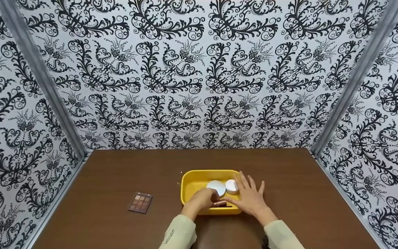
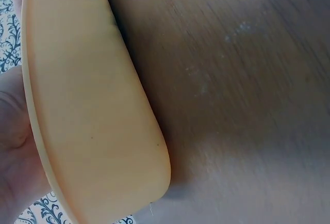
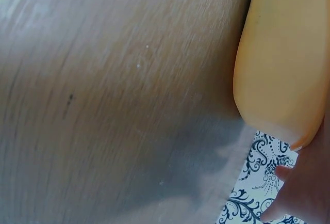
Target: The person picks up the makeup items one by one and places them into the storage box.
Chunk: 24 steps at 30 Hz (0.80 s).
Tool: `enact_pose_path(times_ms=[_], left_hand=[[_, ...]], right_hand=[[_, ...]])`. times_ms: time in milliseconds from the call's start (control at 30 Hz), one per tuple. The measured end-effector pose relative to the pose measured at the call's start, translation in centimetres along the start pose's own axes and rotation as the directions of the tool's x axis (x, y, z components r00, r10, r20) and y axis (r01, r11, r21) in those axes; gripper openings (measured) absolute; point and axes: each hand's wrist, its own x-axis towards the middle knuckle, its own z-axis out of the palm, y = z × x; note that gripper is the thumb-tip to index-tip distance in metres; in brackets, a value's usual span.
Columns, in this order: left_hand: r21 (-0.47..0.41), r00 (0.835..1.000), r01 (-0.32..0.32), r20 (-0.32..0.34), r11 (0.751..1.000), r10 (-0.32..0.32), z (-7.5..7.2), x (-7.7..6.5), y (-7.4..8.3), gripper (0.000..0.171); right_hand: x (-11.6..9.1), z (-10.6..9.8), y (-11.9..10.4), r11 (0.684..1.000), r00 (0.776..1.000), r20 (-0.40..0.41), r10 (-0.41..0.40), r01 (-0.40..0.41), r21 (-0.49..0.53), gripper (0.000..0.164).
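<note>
A yellow plastic tub [image 1: 193, 176] stands on the table. My left hand [image 1: 200, 200] reaches over its near left rim with fingers bent down inside; the fingertips are hidden, so I cannot tell whether they grip anything. Right beside them lies a shiny copper-coloured tube [image 1: 220, 203], with a thin dark item near the front wall. My right hand [image 1: 252, 200] is spread over the tub's right end, its thumb close to the tube. Farther back in the tub are a flat white disc [image 1: 216, 186] and a smaller white round container [image 1: 232, 187].
An eyeshadow palette [image 1: 140, 203] with a clear lid lies on the brown wooden table [image 1: 116, 173], left of the tub. Walls with black-and-white scroll patterns [image 1: 185, 69] enclose the table at the back and both sides.
</note>
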Motion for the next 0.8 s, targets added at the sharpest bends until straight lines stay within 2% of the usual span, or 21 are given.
enact_pose_path(times_ms=[233, 567, 800], left_hand=[[0.067, 1.0, -0.003, -0.005, 0.998, 0.003, -0.01, -0.14, 0.01, 0.015], [0.027, 0.999, -0.023, -0.022, 0.999, 0.024, -0.1, -0.42, -0.1, 0.015], [0.037, 0.999, -0.006, -0.051, 0.999, 0.007, 0.03, -0.42, -0.12, 0.013]], right_hand=[[-0.01, 0.16, 0.07, 1.0, 1.0, -0.001, -0.003, 0.003, 0.001, 0.1], [-0.07, 0.38, 0.4, 0.999, 0.999, -0.039, -0.03, 0.031, 0.025, 0.1], [-0.01, 0.78, 0.85, 0.997, 0.997, -0.064, -0.045, 0.048, 0.052, 0.1]])
